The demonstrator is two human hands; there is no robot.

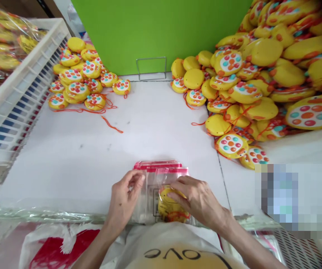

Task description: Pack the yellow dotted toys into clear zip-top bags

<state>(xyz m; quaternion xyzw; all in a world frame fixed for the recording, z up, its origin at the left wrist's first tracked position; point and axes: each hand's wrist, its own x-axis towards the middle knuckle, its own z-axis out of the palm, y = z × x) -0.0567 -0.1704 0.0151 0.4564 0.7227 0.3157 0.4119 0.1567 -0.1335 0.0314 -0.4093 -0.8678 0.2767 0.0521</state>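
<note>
**A yellow toy halfway into a clear bag**

The yellow toy point(169, 207) lies at the near edge of the white table point(161, 123), right in front of the person. It sits inside a clear bag point(152, 194) with a red strip along the top. More bags seem to lie under it in a small stack.

The left hand point(124, 200) pinches the left side of the bag, fingers pressed together on the plastic. The right hand point(197, 200) rests flat on the toy and the bag, fingers closed over them.

What could go wrong? The bag is thin and slippery. If the left hand lets go, the mouth of the bag could fold shut and the toy could catch on it. The toy is near the table edge, so a hard push toward the body could send it off. The orange string point(112, 125) on each toy could snag in the red strip. The big pile of toys point(261, 86) on the right is tall and could slide down.

What is hard to see? The right hand hides most of the toy, so I cannot tell how far in it is. I cannot count the bags. A blurred patch point(289, 198) covers something on the right. The smaller pile point(82, 82) and white crate point(18, 93) are cut off on the left.
</note>
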